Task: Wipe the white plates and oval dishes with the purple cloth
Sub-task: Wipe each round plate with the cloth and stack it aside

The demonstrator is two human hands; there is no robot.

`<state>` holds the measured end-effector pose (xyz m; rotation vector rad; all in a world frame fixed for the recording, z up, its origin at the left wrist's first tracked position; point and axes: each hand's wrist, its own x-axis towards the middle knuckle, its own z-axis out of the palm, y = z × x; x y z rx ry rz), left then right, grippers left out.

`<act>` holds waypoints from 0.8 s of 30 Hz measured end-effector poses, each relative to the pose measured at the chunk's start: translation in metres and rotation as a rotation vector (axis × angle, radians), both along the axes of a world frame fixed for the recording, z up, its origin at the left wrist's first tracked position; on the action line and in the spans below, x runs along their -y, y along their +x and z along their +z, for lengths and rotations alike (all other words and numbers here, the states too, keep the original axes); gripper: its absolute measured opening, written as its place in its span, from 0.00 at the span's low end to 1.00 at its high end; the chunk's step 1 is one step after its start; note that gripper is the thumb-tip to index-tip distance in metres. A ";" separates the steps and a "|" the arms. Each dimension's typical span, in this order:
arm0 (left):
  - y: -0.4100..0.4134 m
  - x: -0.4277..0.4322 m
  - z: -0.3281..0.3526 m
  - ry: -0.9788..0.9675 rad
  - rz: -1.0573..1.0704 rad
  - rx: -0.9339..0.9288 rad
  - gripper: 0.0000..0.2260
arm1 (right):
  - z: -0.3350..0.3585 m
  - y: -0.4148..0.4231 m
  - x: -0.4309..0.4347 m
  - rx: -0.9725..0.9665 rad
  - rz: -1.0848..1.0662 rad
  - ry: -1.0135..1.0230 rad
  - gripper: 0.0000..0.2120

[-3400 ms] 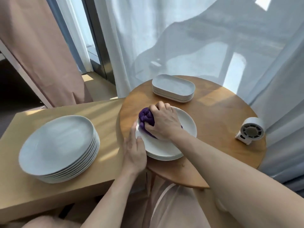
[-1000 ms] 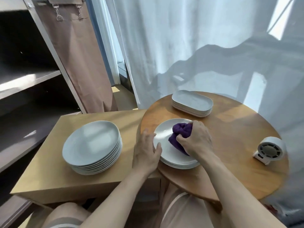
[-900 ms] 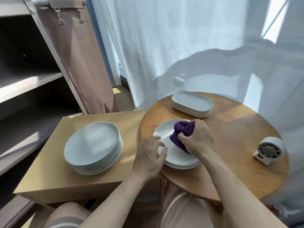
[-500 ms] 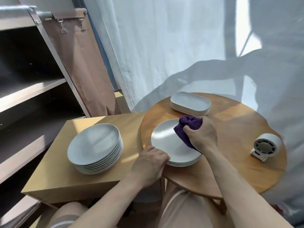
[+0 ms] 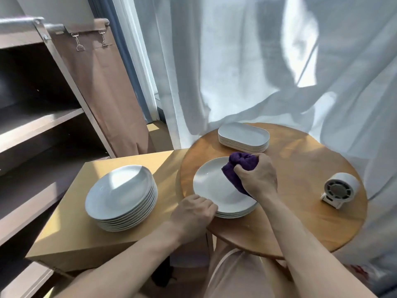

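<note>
Two hands wiping: right hand [image 5: 257,179] clutches bunched purple cloth [image 5: 240,163] on round white plate [image 5: 212,183] beneath; left hand [image 5: 192,214] grips its rim, probably lifting next.

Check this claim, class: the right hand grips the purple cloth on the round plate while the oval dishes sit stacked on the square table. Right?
Not quite: the head view shows the oval dishes stacked on the round table; the rest holds.
</note>
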<state>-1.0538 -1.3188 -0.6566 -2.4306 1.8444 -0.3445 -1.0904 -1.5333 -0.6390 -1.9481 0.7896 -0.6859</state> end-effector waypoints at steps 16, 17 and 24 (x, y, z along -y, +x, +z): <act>-0.004 0.007 0.051 -0.313 0.067 -0.114 0.11 | 0.017 -0.006 0.005 0.303 -0.152 0.011 0.18; -0.004 0.010 0.054 -0.325 0.075 -0.137 0.11 | 0.019 -0.007 0.007 0.333 -0.171 0.024 0.19; 0.003 0.020 0.069 -0.463 0.180 -0.349 0.08 | 0.025 -0.010 0.019 0.470 -0.276 0.164 0.21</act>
